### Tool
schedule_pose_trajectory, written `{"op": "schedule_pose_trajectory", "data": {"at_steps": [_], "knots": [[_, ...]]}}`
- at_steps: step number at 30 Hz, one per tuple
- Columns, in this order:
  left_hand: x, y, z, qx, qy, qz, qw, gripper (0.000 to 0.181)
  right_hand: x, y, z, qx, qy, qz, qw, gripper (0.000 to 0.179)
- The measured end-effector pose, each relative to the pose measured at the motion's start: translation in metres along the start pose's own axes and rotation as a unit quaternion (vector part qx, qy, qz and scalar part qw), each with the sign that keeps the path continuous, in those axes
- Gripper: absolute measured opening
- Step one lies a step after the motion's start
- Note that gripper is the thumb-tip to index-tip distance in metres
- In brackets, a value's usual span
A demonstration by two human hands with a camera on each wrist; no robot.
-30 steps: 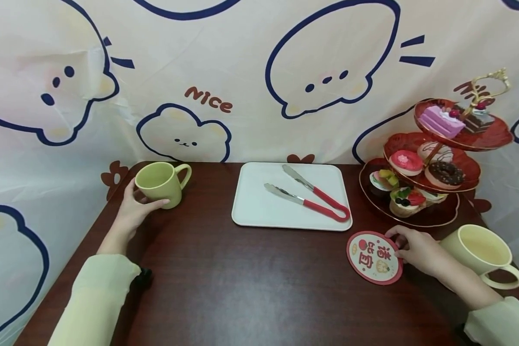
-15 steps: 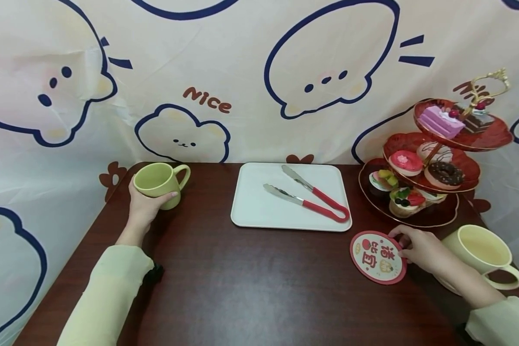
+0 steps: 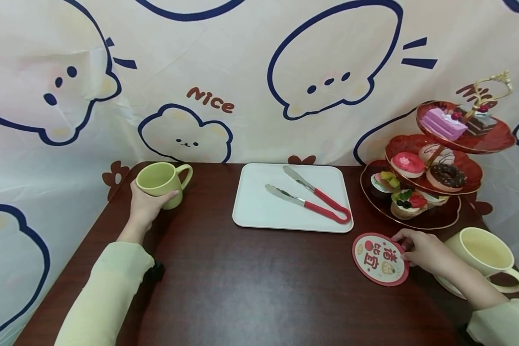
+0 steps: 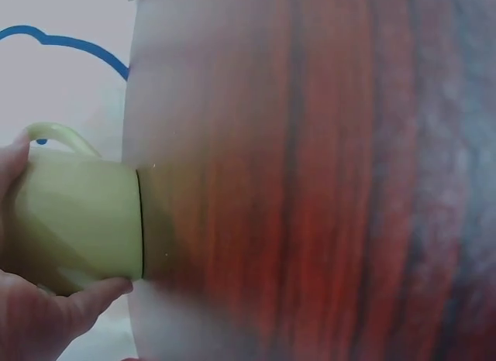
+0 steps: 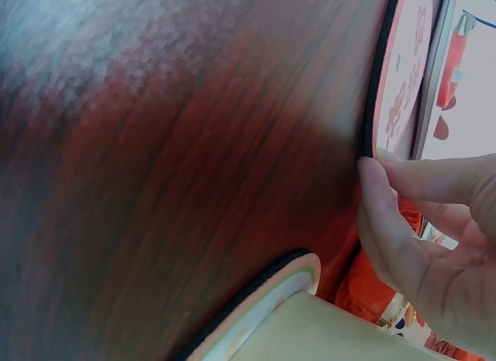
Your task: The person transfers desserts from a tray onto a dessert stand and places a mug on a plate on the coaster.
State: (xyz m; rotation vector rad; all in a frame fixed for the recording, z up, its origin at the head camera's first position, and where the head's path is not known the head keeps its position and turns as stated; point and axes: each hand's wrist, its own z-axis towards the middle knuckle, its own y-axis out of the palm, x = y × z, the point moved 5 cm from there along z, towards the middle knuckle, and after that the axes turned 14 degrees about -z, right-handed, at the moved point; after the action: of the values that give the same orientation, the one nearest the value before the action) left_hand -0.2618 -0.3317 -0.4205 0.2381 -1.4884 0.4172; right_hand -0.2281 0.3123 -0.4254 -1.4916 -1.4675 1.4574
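Observation:
At the table's far left, my left hand (image 3: 144, 206) grips a light green mug (image 3: 166, 188), its fingers and thumb around the body and the handle pointing right. In the left wrist view the mug (image 4: 74, 221) stands with its base right at the tabletop. On the right side, my right hand (image 3: 428, 252) pinches the right edge of a round coaster (image 3: 377, 264) with a red rim and printed characters. The right wrist view shows thumb and finger at the edge of this black-backed coaster (image 5: 399, 74). Behind the right wrist stands a second, cream-coloured mug (image 3: 467, 250) on another coaster (image 3: 447, 287).
A white tray (image 3: 259, 206) at the back middle bears red-handled tongs (image 3: 320, 207). Right of it rises a three-tier red cake stand (image 3: 458, 211) with several toy cakes and a gold handle. A printed cloth (image 3: 251, 134) hangs behind the dark wooden table (image 3: 259, 288).
My left hand has closed further round the green mug, its forearm shifting right. The coaster in my right hand has slid slightly to the right.

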Motion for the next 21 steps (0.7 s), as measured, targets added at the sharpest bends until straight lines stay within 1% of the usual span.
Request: {"op": "schedule_pose_trajectory", "data": {"at_steps": [2, 5, 8, 14, 17, 21], "knots": [[0.001, 0.002, 0.0, 0.009, 0.004, 0.006, 0.9999, 0.105, 0.001, 0.0, -0.001, 0.001, -0.003, 0.004, 1.0, 0.03], [0.001, 0.003, -0.001, 0.028, 0.0, 0.016, 0.9995, 0.103, 0.002, 0.0, -0.001, 0.004, -0.009, 0.01, 0.9999, 0.03], [0.0, 0.002, -0.002, 0.036, -0.002, 0.016, 0.9992, 0.104, 0.002, 0.001, -0.002, 0.003, -0.011, 0.018, 0.9998, 0.03], [0.003, -0.004, -0.004, 0.036, -0.003, 0.014, 0.9993, 0.105, 0.002, 0.002, -0.002, -0.005, -0.015, 0.04, 0.9991, 0.03], [0.011, -0.004, -0.003, 0.031, 0.002, 0.012, 0.9994, 0.104, 0.003, 0.002, -0.002, -0.004, -0.018, 0.045, 0.9988, 0.031], [0.023, -0.003, -0.003, 0.014, 0.015, 0.019, 0.9996, 0.103, 0.006, 0.001, -0.002, -0.007, -0.019, 0.053, 0.9984, 0.031]]}}
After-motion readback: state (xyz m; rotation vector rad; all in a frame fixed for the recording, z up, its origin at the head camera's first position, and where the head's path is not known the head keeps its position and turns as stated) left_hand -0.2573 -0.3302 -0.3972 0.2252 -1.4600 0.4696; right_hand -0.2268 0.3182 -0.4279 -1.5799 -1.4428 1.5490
